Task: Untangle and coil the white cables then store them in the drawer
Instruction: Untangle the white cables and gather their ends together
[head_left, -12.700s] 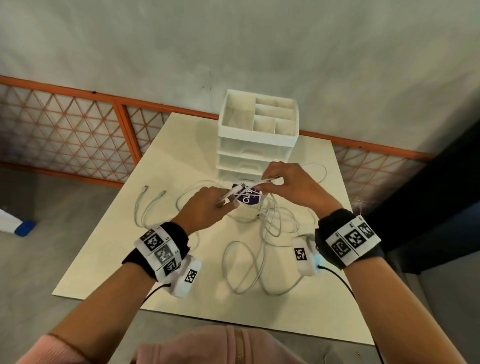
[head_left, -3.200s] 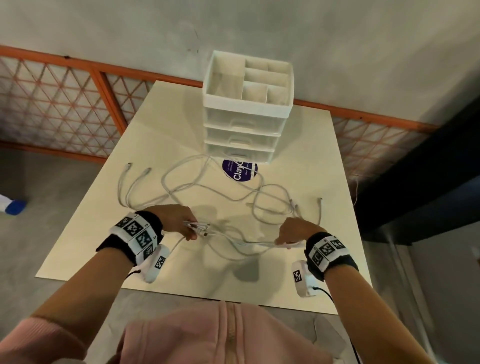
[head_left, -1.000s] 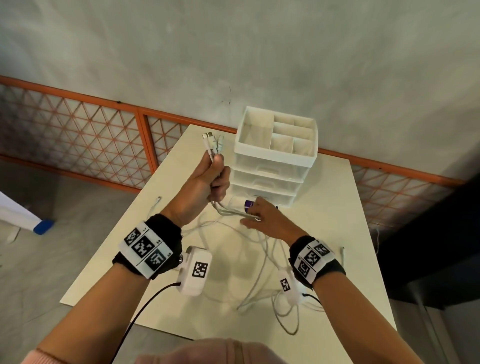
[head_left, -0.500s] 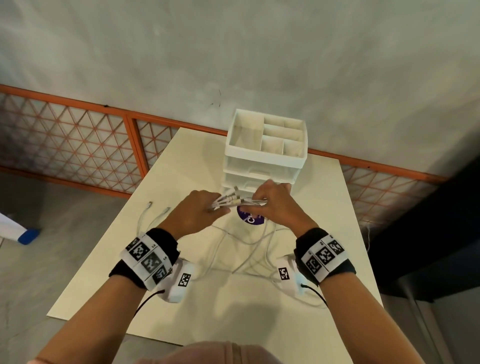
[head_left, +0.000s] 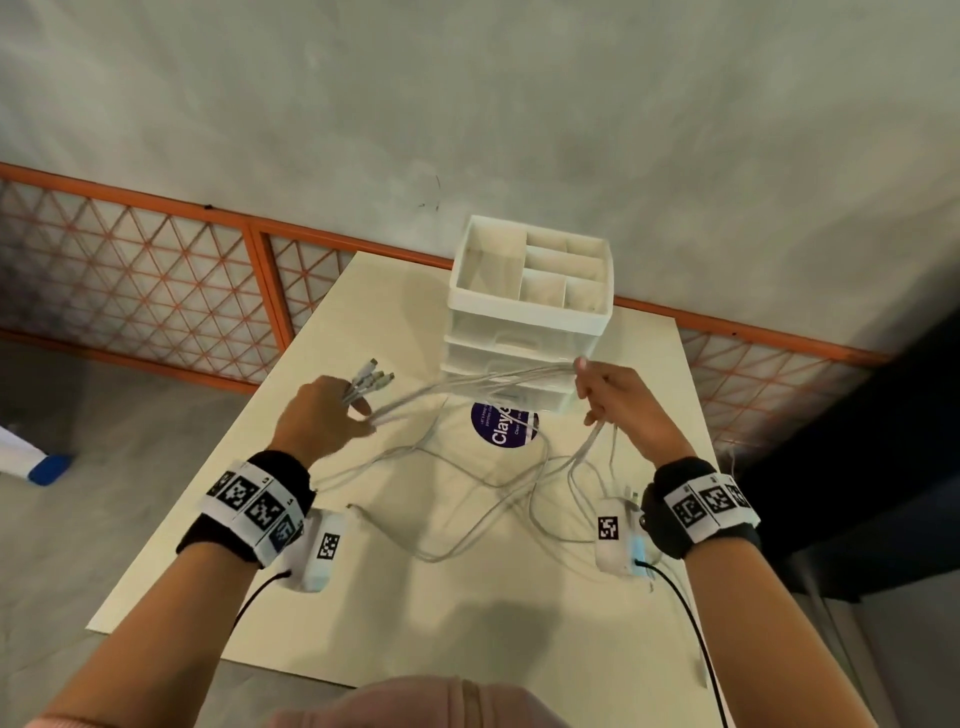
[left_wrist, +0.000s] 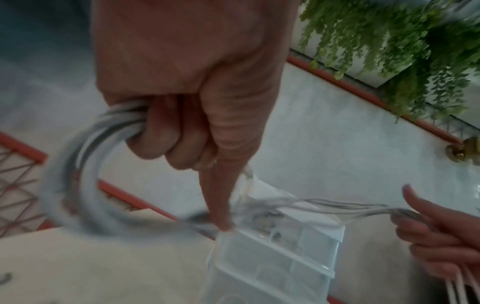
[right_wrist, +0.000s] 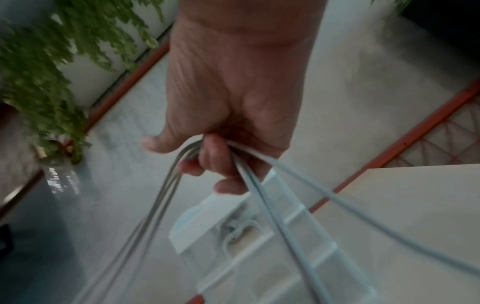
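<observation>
Several white cables (head_left: 467, 384) stretch in a bundle between my two hands above the cream table (head_left: 260, 597). My left hand (head_left: 322, 415) grips the bundle near its plug ends (head_left: 371, 376), which stick up past the knuckles; the left wrist view shows its fingers curled round the cables (left_wrist: 85, 144) with the index finger straight. My right hand (head_left: 608, 400) holds the bundle's other part, fingers curled round the strands (right_wrist: 249, 174). Slack cable (head_left: 493, 519) loops on the table below. The white drawer unit (head_left: 524, 332) stands behind, its drawers shut.
A purple round sticker (head_left: 501, 423) lies on the table before the drawer unit. The unit's top tray (head_left: 530, 270) has open compartments. An orange lattice railing (head_left: 156, 280) runs behind the table. A blue-and-white object (head_left: 31, 462) lies on the floor at left.
My hands, close together in front of the drawer unit half a second ago, have drawn apart, pulling the cable bundle out straight between them. A second ago the left hand held the plugs high.
</observation>
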